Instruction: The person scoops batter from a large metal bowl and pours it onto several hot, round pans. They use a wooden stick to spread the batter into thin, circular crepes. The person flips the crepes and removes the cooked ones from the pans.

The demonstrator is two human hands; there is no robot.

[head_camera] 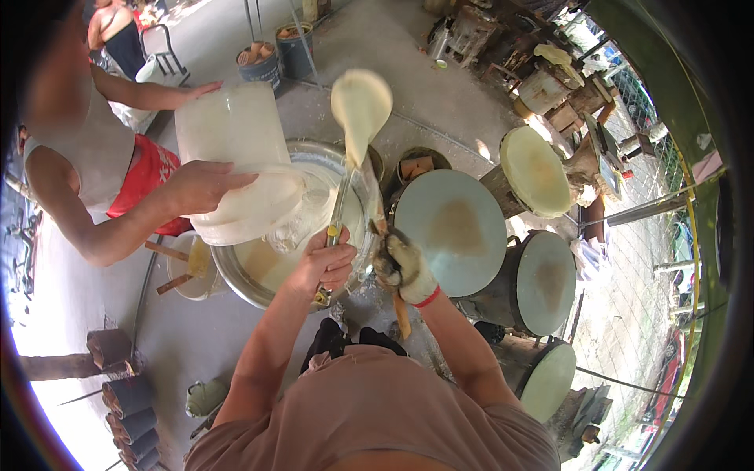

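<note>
My left hand (327,262), bare, grips a metal tool handle with yellow fittings (340,206). In my right hand (406,265), which wears a soiled work glove, is a wooden handle (402,318). Beyond both handles rises a rounded, pale-yellow coated tool head (360,106); which handle carries it I cannot tell. Beneath lies a wide metal basin (235,289) of pale, batter-like liquid. At its left side a co-worker's two hands hold a tilted, translucent white plastic bucket (230,129), its mouth over the basin, with whitish matter at the mouth.
Round flat griddles (450,232) on drum stoves stand close on my right, one bearing a pale-yellow layer (536,171). A white bucket (191,288) with wooden-handled tools is left of the basin. Wood-filled buckets (257,62) stand farther off; dark cylinders (132,424) line the lower left.
</note>
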